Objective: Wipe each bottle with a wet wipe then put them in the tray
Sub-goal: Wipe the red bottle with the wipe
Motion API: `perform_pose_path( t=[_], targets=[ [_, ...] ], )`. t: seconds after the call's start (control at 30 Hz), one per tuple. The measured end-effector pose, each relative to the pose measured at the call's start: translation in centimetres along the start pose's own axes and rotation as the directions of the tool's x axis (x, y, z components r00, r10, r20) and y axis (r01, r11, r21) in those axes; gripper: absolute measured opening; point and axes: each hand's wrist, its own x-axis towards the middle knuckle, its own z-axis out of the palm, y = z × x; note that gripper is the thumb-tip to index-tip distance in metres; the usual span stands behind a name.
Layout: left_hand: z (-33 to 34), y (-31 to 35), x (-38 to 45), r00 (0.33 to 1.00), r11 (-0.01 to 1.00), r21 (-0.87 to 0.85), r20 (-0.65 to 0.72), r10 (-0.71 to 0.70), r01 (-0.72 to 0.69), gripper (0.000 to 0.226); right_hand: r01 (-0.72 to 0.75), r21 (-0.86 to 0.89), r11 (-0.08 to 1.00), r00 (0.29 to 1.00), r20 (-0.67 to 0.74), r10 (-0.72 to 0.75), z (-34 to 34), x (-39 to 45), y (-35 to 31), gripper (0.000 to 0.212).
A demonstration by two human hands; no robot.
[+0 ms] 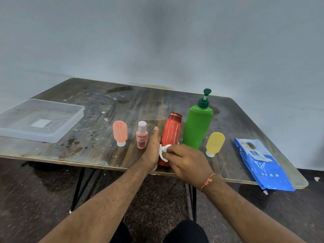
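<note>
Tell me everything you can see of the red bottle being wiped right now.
The red bottle is a tall glossy cylinder, plastic by its look, with a darker red cap ringed in gold. It leans away near the table's front edge, beside the green pump bottle. The left hand grips its lower side; the right hand presses a white wipe against it.

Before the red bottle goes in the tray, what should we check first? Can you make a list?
1. Left hand holds the red bottle: ok, its grip wraps the lower part.
2. Wipe touches the bottle: ok, the right hand presses it on.
3. Bottle wiped all round: cannot tell, the far side is hidden.
4. Tray has room: ok, no bottles in it.
5. Way to the tray: not ok, the peach tube and pink bottle stand between, so lift over them.
</note>
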Motion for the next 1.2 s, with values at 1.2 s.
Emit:
perform_pose_path(
  t=[1.2],
  targets=[
    [0.7,-0.4,-0.3,0.996,0.972,0.218,-0.002,0.086,-0.084,0.085,-0.199,-0.029,0.98,0.973,-0.122,0.194,-2.0,3.5,1.0,0.022]
  ],
)
